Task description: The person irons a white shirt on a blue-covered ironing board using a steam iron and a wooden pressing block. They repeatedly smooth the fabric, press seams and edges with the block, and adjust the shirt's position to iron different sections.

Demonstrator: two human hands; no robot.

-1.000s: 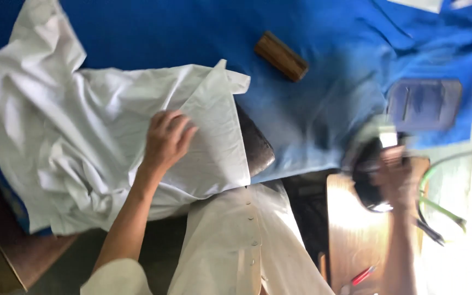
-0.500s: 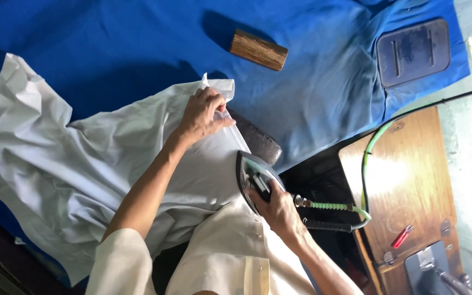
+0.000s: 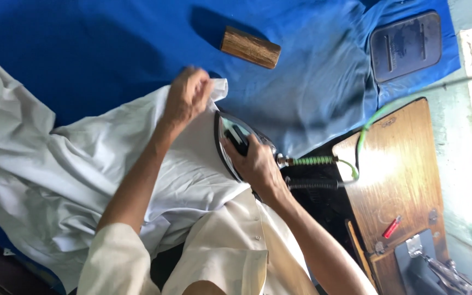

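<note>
— What are the fingers doing?

— The right hand [image 3: 255, 164] has its fingers curled tight round the handle of a dark electric iron with a shiny metal rim [image 3: 228, 143]. The left hand [image 3: 188, 97] is blurred; its fingers look bunched, pinching the corner of a crumpled white cotton garment [image 3: 72, 164].

— Where does the iron sit?

— Flat on the white garment, just beside the left hand, near the edge of the blue padded table cover [image 3: 110, 43].

— And farther out?

— A green braided cord [image 3: 323, 160] runs from the iron toward a brown wooden side table [image 3: 405, 164]. A short wooden cylinder [image 3: 249, 47] lies on the blue cover, well apart, and a dark rectangular pad [image 3: 405, 45] lies at its far corner.
</note>
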